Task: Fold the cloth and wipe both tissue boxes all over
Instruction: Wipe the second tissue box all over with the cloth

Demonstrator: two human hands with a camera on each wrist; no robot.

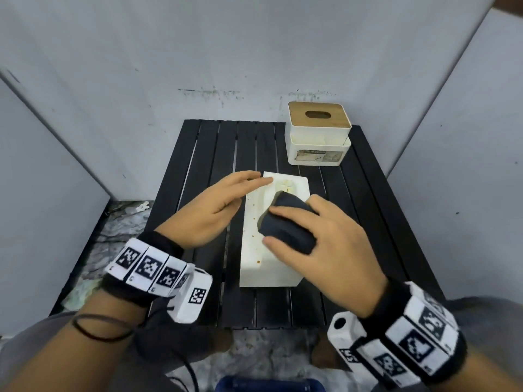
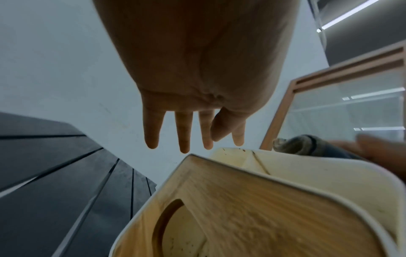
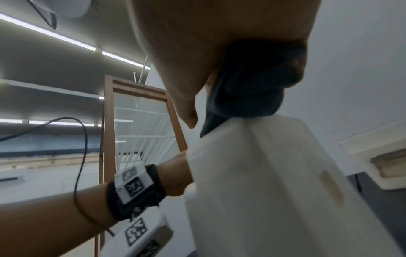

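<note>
Black slatted table [image 1: 203, 154], centre frame, grey panel walls around. Your right hand [image 1: 319, 247] grips a bunched dark grey cloth [image 1: 285, 224], pressing it on the upturned white side of a long white tissue box [image 1: 254, 250] lying mid-table. Your left hand [image 1: 215, 207], fingers straight, rests against the box's left edge. Upper right: a white tissue box with wooden slotted lid [image 1: 318, 131], well apart.

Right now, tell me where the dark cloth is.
In the head view, the dark cloth sits under the right hand, pressed on the near white tissue box at the table's middle.
</note>
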